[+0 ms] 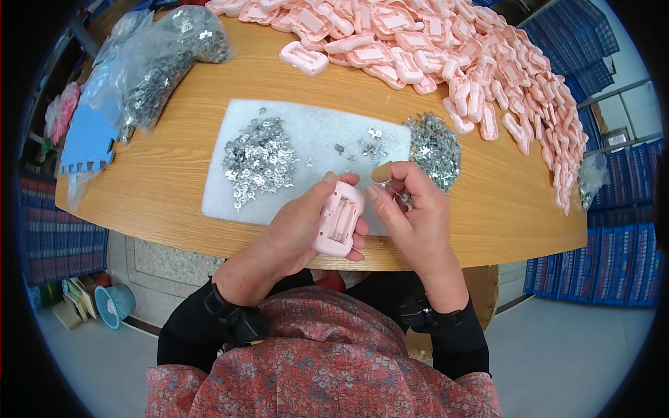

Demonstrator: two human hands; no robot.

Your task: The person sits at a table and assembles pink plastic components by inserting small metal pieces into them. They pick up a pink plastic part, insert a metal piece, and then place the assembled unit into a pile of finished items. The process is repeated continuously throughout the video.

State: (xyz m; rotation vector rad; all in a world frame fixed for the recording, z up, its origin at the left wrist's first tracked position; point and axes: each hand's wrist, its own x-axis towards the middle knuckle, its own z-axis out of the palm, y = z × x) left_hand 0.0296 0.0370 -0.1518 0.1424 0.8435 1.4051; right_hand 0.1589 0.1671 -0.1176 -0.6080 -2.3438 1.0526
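My left hand (300, 219) is closed around a pale pink plastic housing (339, 221). The housing's open battery compartment faces up, with metal showing inside. Just right of it, my right hand (416, 216) is closed, thumb and forefinger brought close together. A tan covering (381, 173) wraps the forefinger's tip. Whatever those fingers pinch is too small to make out. Beneath both hands lies a white foam mat (320, 125). On its left is a heap of small silvery metal clips (260, 160); a few loose metal pieces (373, 148) lie beyond my hands.
Another pile of small metal parts (435, 150) sits at the mat's right edge. Pink housings (418, 42) cover the table's far right side. Clear bags of metal parts (157, 70) and a blue foam tile (90, 139) occupy the left. Blue crates (599, 261) stand beyond the wooden table (174, 188).
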